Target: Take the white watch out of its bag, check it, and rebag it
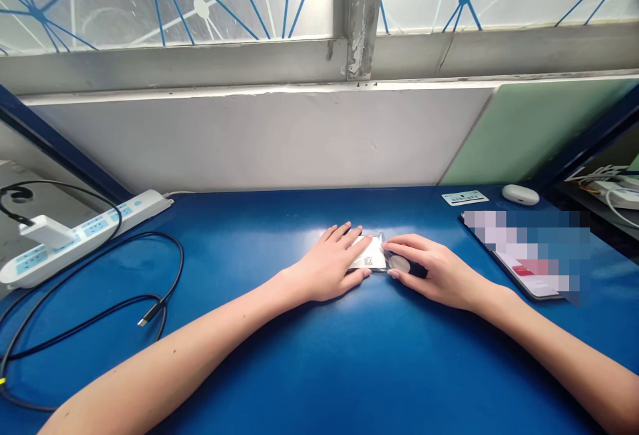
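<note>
A small silvery packet [368,257] lies flat on the blue table [279,355] in front of me. My left hand [333,263] rests on its left part with fingers stretched out flat, pressing it down. My right hand [433,270] is curled around a small dark object with a round pale face [401,263], held against the packet's right end. What that object is stays partly hidden by my fingers.
A white power strip [80,234] with a plugged charger [46,230] lies at the left, its black cable [150,312] looping over the table. A phone [524,255], a white label [464,197] and a white earbud case [520,194] sit at the right. A wall and window stand behind.
</note>
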The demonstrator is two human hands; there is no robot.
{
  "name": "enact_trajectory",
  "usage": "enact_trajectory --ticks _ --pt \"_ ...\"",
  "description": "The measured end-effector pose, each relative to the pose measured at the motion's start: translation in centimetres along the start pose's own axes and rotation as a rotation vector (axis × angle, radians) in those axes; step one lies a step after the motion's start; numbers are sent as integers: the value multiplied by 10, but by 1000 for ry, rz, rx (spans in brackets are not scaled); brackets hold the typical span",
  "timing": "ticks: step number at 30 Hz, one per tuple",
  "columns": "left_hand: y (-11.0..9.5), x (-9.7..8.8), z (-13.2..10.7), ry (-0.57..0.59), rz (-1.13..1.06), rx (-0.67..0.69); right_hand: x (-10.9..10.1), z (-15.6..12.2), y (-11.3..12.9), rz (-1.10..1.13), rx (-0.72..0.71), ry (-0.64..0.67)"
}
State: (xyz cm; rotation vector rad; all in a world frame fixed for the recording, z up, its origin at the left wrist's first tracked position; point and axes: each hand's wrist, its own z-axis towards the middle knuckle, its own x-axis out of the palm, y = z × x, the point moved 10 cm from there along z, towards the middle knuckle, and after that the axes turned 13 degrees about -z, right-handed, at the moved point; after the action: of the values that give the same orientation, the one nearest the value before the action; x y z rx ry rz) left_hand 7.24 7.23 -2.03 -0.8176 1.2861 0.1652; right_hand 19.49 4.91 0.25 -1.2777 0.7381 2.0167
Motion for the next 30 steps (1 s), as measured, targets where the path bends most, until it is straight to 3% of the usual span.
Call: enact_trajectory --ticks 21,30 --pt "2 3 1 27 -7 -31 10 0 1 99 11 65" --pt "0 3 2 28 20 -26 8 4 16 91 -59 85"
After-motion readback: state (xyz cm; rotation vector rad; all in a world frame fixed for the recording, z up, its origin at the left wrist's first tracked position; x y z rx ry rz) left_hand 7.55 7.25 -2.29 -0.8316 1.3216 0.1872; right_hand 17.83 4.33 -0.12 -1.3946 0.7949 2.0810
